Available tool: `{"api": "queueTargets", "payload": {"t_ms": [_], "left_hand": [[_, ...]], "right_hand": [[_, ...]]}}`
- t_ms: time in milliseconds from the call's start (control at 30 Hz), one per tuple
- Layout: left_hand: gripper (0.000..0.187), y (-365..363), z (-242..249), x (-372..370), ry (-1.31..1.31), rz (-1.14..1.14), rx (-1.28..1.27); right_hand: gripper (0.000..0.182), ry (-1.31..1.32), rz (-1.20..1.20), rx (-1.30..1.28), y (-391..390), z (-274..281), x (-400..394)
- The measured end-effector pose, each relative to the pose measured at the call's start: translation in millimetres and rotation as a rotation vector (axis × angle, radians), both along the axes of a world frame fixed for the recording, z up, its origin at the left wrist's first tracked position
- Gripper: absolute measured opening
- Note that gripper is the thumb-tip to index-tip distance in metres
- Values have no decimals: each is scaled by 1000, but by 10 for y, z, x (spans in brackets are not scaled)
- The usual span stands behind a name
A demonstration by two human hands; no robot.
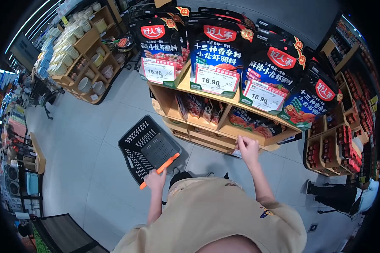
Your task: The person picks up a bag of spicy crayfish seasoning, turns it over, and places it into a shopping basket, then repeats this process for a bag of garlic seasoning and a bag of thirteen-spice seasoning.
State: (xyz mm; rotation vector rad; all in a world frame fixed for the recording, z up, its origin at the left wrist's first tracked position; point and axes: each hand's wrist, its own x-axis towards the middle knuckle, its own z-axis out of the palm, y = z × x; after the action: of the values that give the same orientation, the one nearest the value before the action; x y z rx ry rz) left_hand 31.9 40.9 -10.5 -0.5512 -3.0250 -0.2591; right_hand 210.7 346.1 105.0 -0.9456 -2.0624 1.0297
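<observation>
Basket (145, 145) hangs from left hand (155, 180); right hand (247, 148) reaches the shelf (223, 126).

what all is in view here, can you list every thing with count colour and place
black plastic shopping basket with orange handle: one, black and orange, on the floor left of the wooden stand, handle in the left hand
dark blue and black seasoning pouches: about five large ones, top of the stand, white 16.90 price tags below
wooden display stand: one, light wood, centre, more packets on its lower shelf
wooden shelf of pale bowls: one, upper left
shelves of red bottles: right edge
grey tiled floor: below everything
left hand: grip shut on the basket handle
right hand: at the lower shelf edge, grip unclear
</observation>
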Motion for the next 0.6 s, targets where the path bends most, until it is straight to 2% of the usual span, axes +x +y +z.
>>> {"api": "queueTargets", "payload": {"t_ms": [100, 167, 233, 433, 600], "left_hand": [[50, -73, -185, -66, 107, -46, 64], [49, -80, -149, -152, 38, -32, -49], [50, -141, -193, -257, 60, -35, -72], [54, -364, -263, -720, 139, -85, -103], [50, -433, -231, -1215, 137, -134, -105]], "right_hand": [[26, -105, 180, 44, -148, -73, -125], [25, -146, 284, 70, -228, -113, -184], [27, -171, 373, 208, -254, -132, -225], [24, -195, 378, 179, -265, -378, -87], [23, -245, 336, 132, -334, -513, 21]]}}
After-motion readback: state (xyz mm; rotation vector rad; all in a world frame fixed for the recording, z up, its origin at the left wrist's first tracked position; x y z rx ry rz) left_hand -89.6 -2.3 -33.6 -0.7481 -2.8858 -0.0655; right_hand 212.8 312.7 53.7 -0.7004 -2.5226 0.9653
